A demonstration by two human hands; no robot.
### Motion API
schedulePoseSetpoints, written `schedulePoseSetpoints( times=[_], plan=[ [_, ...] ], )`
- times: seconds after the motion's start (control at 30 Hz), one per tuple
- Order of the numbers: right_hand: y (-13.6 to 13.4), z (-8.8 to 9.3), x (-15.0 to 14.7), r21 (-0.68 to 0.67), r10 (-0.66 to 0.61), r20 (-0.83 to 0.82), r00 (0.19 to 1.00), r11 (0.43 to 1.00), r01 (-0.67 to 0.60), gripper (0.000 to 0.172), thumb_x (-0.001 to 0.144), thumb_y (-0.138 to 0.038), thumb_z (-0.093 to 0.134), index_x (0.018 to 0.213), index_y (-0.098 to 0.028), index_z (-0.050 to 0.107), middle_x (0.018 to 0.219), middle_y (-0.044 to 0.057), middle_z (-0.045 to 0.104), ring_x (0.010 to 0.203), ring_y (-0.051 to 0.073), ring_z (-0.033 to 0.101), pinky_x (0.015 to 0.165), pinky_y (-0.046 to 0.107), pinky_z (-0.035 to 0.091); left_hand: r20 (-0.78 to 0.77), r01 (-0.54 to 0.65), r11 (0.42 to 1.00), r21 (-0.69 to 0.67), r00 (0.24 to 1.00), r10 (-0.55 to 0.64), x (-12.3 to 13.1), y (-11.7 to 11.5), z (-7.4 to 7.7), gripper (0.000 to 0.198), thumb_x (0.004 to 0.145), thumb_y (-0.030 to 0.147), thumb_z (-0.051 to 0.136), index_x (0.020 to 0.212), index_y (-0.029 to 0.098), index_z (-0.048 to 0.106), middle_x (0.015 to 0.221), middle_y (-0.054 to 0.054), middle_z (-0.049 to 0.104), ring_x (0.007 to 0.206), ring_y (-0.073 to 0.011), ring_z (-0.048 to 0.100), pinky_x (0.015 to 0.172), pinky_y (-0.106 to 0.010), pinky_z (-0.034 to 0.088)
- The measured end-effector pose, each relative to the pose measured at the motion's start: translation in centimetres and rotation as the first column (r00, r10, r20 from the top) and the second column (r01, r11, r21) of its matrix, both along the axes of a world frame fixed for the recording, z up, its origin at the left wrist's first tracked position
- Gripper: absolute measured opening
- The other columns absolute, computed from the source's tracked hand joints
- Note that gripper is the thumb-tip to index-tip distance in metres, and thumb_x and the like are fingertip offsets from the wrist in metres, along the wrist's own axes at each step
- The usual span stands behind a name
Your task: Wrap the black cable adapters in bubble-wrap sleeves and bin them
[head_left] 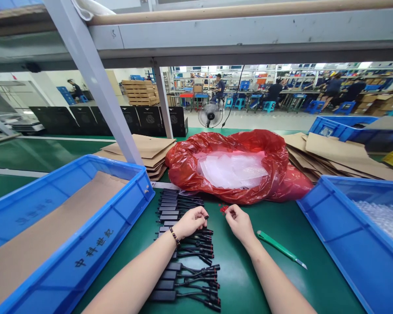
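A row of several black adapter cables point(186, 253) lies on the green table point(249, 279), running from near the red bag toward me. My left hand point(190, 221) rests over the cables with fingers curled, pinching the black end of one cable. My right hand point(238, 221) is closed in a pinch beside a small pile of tiny red caps point(223, 209); what it pinches is too small to make out. A beaded bracelet sits on my left wrist.
A green utility knife point(280, 247) lies right of my right hand. A red plastic bag point(236, 168) holds clear bags. Blue bins stand left point(68, 226) and right point(356, 244). Cardboard sheets point(330, 155) lie behind. People work at far benches.
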State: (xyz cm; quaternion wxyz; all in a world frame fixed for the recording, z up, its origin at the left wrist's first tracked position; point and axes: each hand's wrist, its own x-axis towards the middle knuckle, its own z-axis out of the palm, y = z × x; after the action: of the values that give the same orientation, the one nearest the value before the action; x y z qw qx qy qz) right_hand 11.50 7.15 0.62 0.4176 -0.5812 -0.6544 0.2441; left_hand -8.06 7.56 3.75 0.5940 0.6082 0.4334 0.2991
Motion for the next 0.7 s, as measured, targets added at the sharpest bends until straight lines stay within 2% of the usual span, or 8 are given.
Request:
schedulePoseSetpoints(
  times=[0.03,0.1,0.2,0.33,0.5,0.7],
  plan=[
    [0.0,0.1,-0.3,-0.039,0.021,-0.159,0.987,0.999,-0.028,0.014,0.076,-0.031,0.048,0.072,-0.019,0.053,0.062,0.001,0.056,0.054,0.013,0.049,0.055,0.026,0.04,-0.006,0.0,1.0,-0.001,1.0,0.0,0.0,0.0,-0.1,0.013,0.064,0.023,0.049,0.074,0.017,0.046,0.057,0.003,0.053,0.046,-0.0066,0.042,0.048,-0.021,0.033],
    [-0.2,0.3,-1.0,-0.12,0.047,-0.425,0.904,0.987,-0.108,0.025,0.071,-0.041,0.055,0.079,-0.017,0.055,0.065,0.002,0.059,0.055,0.014,0.053,0.054,0.027,0.043,-0.018,-0.001,1.0,-0.003,1.0,0.001,0.1,0.1,-0.2,0.013,0.064,0.023,0.049,0.075,0.016,0.047,0.057,0.003,0.054,0.043,-0.0062,0.041,0.045,-0.02,0.031],
    [-0.5,0.6,-2.2,-0.215,0.038,-0.619,0.784,0.952,-0.216,0.036,0.061,-0.047,0.065,0.076,-0.015,0.058,0.067,0.004,0.062,0.056,0.014,0.056,0.053,0.027,0.046,-0.034,-0.005,1.0,-0.003,0.999,0.005,0.1,0.1,-0.3,0.013,0.065,0.023,0.049,0.076,0.016,0.048,0.056,0.003,0.054,0.042,-0.0058,0.039,0.043,-0.019,0.029],
    [-1.1,0.9,-3.3,-0.245,0.047,-0.66,0.75,0.93,-0.274,0.034,0.06,-0.047,0.069,0.064,-0.016,0.055,0.059,0.002,0.06,0.049,0.011,0.053,0.047,0.023,0.043,-0.048,-0.009,1.0,-0.008,0.999,0.008,0.1,0.1,-0.5,0.012,0.065,0.021,0.048,0.076,0.016,0.048,0.055,0.004,0.054,0.041,-0.0053,0.038,0.041,-0.018,0.027],
    [-1.6,1.0,-4.1,-0.242,0.075,-0.651,0.756,0.923,-0.3,0.033,0.062,-0.047,0.068,0.065,-0.016,0.056,0.056,0.0,0.058,0.048,0.01,0.051,0.046,0.021,0.042,-0.063,-0.018,1.0,-0.019,0.998,0.017,0.1,0.1,-0.5,0.011,0.064,0.023,0.052,0.071,0.017,0.046,0.053,0.005,0.054,0.04,-0.0049,0.037,0.04,-0.018,0.026],
    [-1.6,0.5,-4.7,-0.257,0.065,-0.605,0.794,0.927,-0.272,0.034,0.062,-0.049,0.064,0.065,-0.017,0.054,0.054,-0.001,0.056,0.047,0.01,0.05,0.045,0.022,0.041,-0.075,-0.018,1.0,-0.01,0.997,0.017,0.2,0.0,-0.4,0.02,0.065,0.031,0.059,0.066,0.017,0.045,0.05,0.006,0.051,0.04,-0.0052,0.038,0.04,-0.018,0.026]
  ],
)
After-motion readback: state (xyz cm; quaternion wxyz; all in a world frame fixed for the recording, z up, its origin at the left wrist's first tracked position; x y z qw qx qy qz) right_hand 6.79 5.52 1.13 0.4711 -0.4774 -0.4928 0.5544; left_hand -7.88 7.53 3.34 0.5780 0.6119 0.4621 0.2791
